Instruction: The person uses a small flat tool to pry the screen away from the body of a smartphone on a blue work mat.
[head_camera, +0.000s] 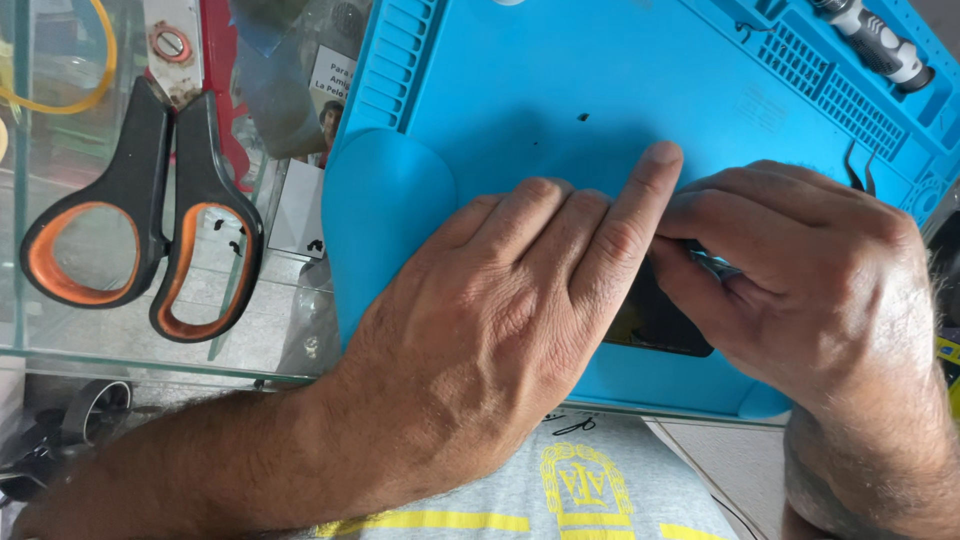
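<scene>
A dark flat device (660, 325) lies on a blue silicone work mat (560, 70), near the mat's front edge and mostly hidden under my hands. My left hand (510, 300) lies over it and holds it down, index finger stretched out, the other fingers curled. My right hand (800, 270) is at the device's right side, thumb and fingers pinched on a small thin metal tool (712, 266) that barely shows. The fingertips of both hands touch above the device.
Black-and-orange scissors (150, 210) lie on the glass counter (90, 330) left of the mat. A grey-handled screwdriver (875, 40) rests in the mat's top-right tray, with black tweezers (858, 165) by the right edge. A tiny black screw (583, 117) sits mid-mat.
</scene>
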